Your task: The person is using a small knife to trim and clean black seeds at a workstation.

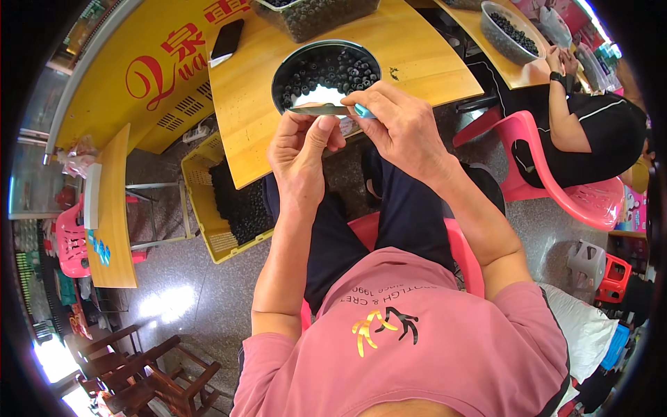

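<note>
My right hand (406, 128) is closed round the teal handle of a small knife (309, 110), its blade lying level and pointing left. My left hand (299, 153) is closed in a pinch just below the blade, thumb raised close to it. Whatever lies between its fingers is hidden. Beyond both hands, a round metal bowl (276, 82) sits at the table's near edge. Small dark round fruits (337, 69) cover its far part, while shiny bare bottom shows nearest the knife.
The wooden table (243, 132) carries a phone (228, 40) and a clear tub (313, 21) of dark fruits. A yellow crate (201, 208) with dark pieces stands on the floor at left. At right, a co-worker (583, 128) sits on a pink chair (542, 160) near another bowl (497, 38).
</note>
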A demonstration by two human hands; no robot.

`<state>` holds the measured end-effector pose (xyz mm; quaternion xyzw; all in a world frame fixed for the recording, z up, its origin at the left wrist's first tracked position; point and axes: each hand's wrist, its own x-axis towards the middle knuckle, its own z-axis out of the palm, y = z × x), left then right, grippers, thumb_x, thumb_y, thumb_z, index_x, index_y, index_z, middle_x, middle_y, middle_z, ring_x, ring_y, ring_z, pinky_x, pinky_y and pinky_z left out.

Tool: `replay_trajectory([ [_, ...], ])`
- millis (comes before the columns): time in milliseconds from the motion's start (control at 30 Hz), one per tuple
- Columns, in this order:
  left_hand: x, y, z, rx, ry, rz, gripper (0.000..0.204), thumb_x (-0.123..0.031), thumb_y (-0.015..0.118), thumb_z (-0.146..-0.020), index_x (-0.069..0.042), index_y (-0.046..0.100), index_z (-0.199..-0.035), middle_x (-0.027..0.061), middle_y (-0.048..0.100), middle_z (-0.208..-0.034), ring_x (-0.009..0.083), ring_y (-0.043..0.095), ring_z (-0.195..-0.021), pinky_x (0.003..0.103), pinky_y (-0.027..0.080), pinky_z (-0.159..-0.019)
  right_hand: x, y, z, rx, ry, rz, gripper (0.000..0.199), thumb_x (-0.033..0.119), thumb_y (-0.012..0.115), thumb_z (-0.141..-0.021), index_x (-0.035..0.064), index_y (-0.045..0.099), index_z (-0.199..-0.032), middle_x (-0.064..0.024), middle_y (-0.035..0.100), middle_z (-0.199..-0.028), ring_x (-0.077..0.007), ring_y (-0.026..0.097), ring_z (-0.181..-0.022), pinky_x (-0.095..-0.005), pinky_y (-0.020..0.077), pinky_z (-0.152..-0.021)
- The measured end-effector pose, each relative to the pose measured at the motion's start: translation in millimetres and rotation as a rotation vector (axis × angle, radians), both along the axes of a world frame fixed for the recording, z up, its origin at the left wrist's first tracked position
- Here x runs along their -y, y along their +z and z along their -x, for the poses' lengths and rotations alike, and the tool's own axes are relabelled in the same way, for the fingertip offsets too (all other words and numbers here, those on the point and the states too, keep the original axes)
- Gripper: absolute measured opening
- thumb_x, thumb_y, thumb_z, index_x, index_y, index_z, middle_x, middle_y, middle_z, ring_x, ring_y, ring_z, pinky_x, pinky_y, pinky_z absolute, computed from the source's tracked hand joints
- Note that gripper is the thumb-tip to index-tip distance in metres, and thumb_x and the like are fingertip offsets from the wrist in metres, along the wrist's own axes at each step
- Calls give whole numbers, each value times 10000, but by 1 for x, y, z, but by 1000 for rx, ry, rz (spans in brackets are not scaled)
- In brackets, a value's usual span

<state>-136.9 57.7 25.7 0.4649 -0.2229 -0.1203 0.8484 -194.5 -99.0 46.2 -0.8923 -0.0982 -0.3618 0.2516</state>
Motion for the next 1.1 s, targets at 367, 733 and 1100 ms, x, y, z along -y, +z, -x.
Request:
replay_trajectory([
  [367, -73, 0, -45, 143, 453, -106, 132, -13, 641, -886, 27, 596, -1003, 61, 617, -803, 110, 569, -646, 216, 450, -586, 37, -19, -10, -59, -173, -218, 252, 216, 634, -917, -25, 653, -985, -173, 648, -842, -286, 629, -748, -342, 475, -672],
  [733, -107, -10, -103, 387, 733, -711, 275, -96, 674, -877, -3, 606, -1126, 56, 610, -994, 134, 567, -844, 247, 470, -759, 50, -38, 17, -198, -281, -330, 288, 240, 634, -926, -45, 640, -964, -127, 588, -741, -159, 519, -663, -290, 440, -641],
  [1100, 57, -25, -117, 1029, -89, -1208, 214, -149, 622, -822, -59, 642, -1015, 156, 663, -947, 330, 631, -918, 411, 495, -780, 49, -31, 30, -203, -244, -418, 249, 190, 638, -922, -51, 641, -980, -124, 627, -801, -163, 566, -714, -290, 460, -681],
])
